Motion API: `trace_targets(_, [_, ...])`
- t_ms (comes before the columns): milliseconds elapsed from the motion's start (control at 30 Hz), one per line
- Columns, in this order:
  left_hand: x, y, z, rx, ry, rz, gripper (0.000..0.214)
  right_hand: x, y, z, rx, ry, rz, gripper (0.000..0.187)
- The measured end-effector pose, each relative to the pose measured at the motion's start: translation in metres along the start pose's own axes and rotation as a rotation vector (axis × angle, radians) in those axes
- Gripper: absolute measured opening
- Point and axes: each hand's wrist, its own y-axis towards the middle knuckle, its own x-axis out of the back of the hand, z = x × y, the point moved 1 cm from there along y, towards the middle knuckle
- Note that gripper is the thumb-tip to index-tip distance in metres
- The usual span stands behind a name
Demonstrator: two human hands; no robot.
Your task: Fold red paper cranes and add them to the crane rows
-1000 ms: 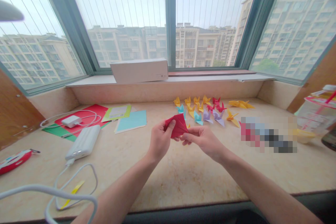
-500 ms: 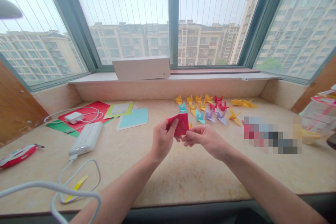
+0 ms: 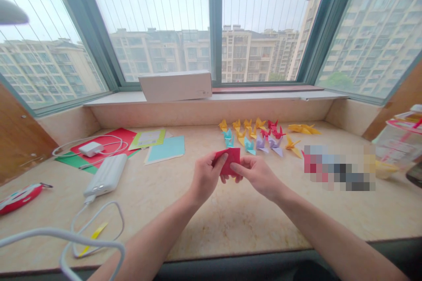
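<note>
Folded red paper [image 3: 231, 160], pinched between left hand [image 3: 206, 175] and right hand [image 3: 259, 174], fingers closed on it, held just above the surface [image 3: 231, 219], short of the paper cranes [image 3: 253, 136]. Probable risks: crooked crease from uneven thumb pressure; slipping from a loose pinch.

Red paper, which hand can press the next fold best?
Probably the right hand: its forefinger lies across the red paper's face, while the left hand pinches the left edge, steadying it.
</note>
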Motion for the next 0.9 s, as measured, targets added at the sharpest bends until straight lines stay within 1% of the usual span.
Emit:
trace_targets(167, [-0.002, 0.001, 0.006, -0.010, -0.041, -0.021, 0.032, -0.007, 0.000, -0.003, 0.018, 0.045, -0.076, 0.036])
trace_targets(267, [-0.003, 0.000, 0.005, -0.026, -0.108, -0.050, 0.033, -0.010, 0.001, -0.003, 0.017, 0.123, -0.040, 0.037])
trace_targets(333, [-0.003, -0.002, 0.003, -0.047, -0.115, -0.048, 0.030, -0.011, 0.000, -0.003, 0.009, 0.162, -0.014, 0.039])
trace_targets(433, [-0.003, -0.005, -0.002, -0.094, -0.110, -0.001, 0.029, -0.009, 0.000, -0.002, 0.017, 0.194, -0.010, 0.039])
trace_targets(533, [-0.002, -0.006, -0.004, -0.136, -0.155, 0.068, 0.035, -0.008, -0.001, 0.000, 0.044, 0.209, -0.011, 0.038])
trace_targets(600, [-0.001, -0.006, -0.005, -0.146, -0.174, 0.063, 0.038, -0.008, -0.001, 0.001, 0.065, 0.212, -0.002, 0.037])
trace_targets(767, [-0.002, -0.004, -0.006, -0.102, -0.136, -0.012, 0.028, -0.009, -0.001, 0.000, 0.076, 0.200, -0.011, 0.034])
trace_targets(833, [-0.002, -0.002, -0.006, -0.082, -0.155, -0.025, 0.030, -0.008, -0.001, -0.001, 0.074, 0.192, -0.008, 0.032])
trace_targets(900, [-0.002, -0.001, -0.006, -0.059, -0.176, -0.023, 0.037, -0.006, -0.001, -0.001, 0.082, 0.167, 0.008, 0.033])
